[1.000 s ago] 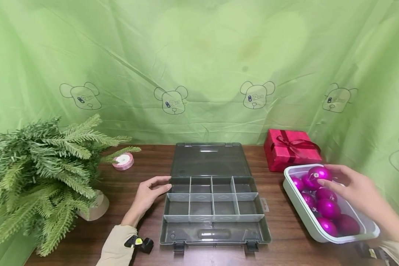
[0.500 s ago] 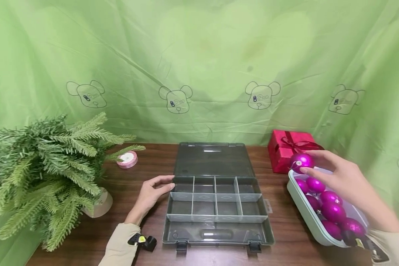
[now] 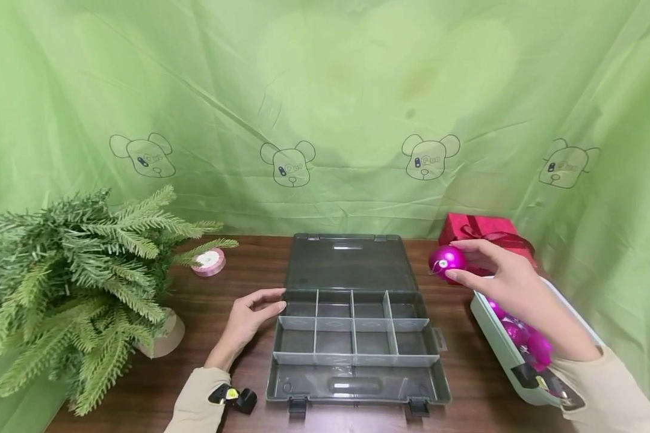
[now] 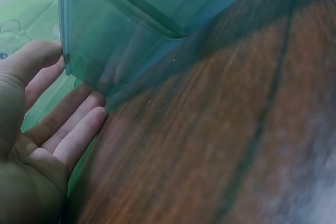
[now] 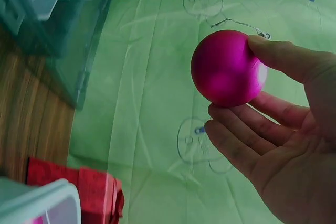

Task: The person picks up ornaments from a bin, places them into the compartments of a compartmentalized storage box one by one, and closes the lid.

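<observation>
My right hand [image 3: 506, 279] pinches a shiny magenta Christmas bauble [image 3: 446, 263] between thumb and fingers, in the air right of the organizer box. A thin wire loop on the bauble [image 5: 229, 69] shows in the right wrist view. My left hand [image 3: 249, 316] touches the left wall of the grey see-through organizer box [image 3: 357, 359] with fairly straight fingertips. That box lies with its lid [image 3: 352, 264] laid back, and dividers part it into several compartments. In the left wrist view, the left hand's fingertips [image 4: 97, 116] meet the box's side [image 4: 126, 35].
A pale green tub [image 3: 498, 349] with several magenta baubles [image 3: 536, 349] stands at the right, partly hidden by my right forearm. Behind it is a red gift box [image 3: 482, 231] with a bow. An artificial fir tree [image 3: 86, 270] and a pink ribbon roll [image 3: 208, 263] are at the left.
My right hand has lifted the bauble out of the tub and carried it left, towards the organizer box. My left hand stays at the box's left wall. The view has shifted slightly.
</observation>
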Action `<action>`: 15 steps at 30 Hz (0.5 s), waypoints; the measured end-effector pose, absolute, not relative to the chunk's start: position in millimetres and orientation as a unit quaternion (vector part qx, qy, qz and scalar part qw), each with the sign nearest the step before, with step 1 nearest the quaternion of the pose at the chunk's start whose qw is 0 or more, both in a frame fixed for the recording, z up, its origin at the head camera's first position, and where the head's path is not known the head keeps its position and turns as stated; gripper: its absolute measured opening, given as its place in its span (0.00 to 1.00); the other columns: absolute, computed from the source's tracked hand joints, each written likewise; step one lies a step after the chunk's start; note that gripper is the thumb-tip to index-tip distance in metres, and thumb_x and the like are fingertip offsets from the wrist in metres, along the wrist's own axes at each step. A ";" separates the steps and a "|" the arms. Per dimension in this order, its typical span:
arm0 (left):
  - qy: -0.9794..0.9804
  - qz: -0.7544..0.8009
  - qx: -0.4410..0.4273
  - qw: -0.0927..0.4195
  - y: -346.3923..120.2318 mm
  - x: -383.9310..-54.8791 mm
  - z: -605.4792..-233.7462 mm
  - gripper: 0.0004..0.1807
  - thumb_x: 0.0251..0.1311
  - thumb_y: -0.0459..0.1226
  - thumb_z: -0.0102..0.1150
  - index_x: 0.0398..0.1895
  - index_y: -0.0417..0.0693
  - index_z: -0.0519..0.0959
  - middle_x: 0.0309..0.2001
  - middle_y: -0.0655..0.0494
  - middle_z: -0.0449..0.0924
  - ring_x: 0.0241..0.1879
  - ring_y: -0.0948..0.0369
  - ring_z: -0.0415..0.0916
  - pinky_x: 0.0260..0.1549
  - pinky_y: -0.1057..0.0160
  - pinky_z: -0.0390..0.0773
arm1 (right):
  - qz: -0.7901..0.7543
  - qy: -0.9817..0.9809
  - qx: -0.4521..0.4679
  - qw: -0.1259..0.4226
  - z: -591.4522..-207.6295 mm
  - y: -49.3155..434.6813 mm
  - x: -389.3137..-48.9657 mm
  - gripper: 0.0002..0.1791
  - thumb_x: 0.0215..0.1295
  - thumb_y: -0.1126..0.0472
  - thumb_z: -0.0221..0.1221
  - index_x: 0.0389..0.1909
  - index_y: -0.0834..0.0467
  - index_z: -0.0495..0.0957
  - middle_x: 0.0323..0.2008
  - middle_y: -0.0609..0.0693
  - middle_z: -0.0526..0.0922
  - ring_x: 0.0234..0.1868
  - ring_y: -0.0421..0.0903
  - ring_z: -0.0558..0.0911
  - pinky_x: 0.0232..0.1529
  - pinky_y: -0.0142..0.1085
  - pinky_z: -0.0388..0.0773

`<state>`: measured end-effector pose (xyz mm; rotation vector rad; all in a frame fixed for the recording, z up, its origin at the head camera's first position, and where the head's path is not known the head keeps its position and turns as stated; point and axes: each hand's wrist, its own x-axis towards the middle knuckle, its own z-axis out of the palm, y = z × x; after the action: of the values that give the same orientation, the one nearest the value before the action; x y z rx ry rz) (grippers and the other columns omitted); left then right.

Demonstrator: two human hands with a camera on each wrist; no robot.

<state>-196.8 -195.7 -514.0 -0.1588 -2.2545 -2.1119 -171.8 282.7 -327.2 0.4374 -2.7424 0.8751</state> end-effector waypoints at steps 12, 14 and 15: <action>-0.731 -0.680 -0.054 0.034 -195.9 -196.2 -516.9 0.19 0.62 0.32 0.77 0.56 0.40 0.88 0.55 0.44 0.88 0.47 0.60 0.87 0.47 0.67 0.84 | 0.356 -0.909 0.199 0.090 -336.5 245.1 -183.9 0.29 0.63 0.54 0.77 0.63 0.57 0.81 0.50 0.53 0.90 0.50 0.52 0.89 0.44 0.27 0.81; -0.730 -0.681 -0.053 0.034 -195.8 -196.4 -517.4 0.19 0.61 0.32 0.77 0.56 0.39 0.88 0.55 0.44 0.88 0.47 0.60 0.87 0.47 0.67 0.84 | 0.359 -0.907 0.203 0.086 -338.7 238.0 -186.2 0.28 0.64 0.54 0.77 0.62 0.57 0.82 0.48 0.51 0.90 0.47 0.49 0.89 0.44 0.32 0.83; -0.730 -0.681 -0.054 0.035 -195.9 -196.6 -518.0 0.19 0.61 0.32 0.77 0.56 0.39 0.88 0.55 0.43 0.88 0.47 0.60 0.87 0.47 0.67 0.84 | 0.360 -0.907 0.203 0.084 -339.6 234.2 -186.9 0.28 0.64 0.54 0.77 0.62 0.57 0.82 0.48 0.50 0.90 0.48 0.49 0.89 0.46 0.36 0.84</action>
<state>-196.6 -195.9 -518.0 -0.1647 -2.2427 -2.0921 -186.9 234.2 -339.6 0.6066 -2.7057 1.0748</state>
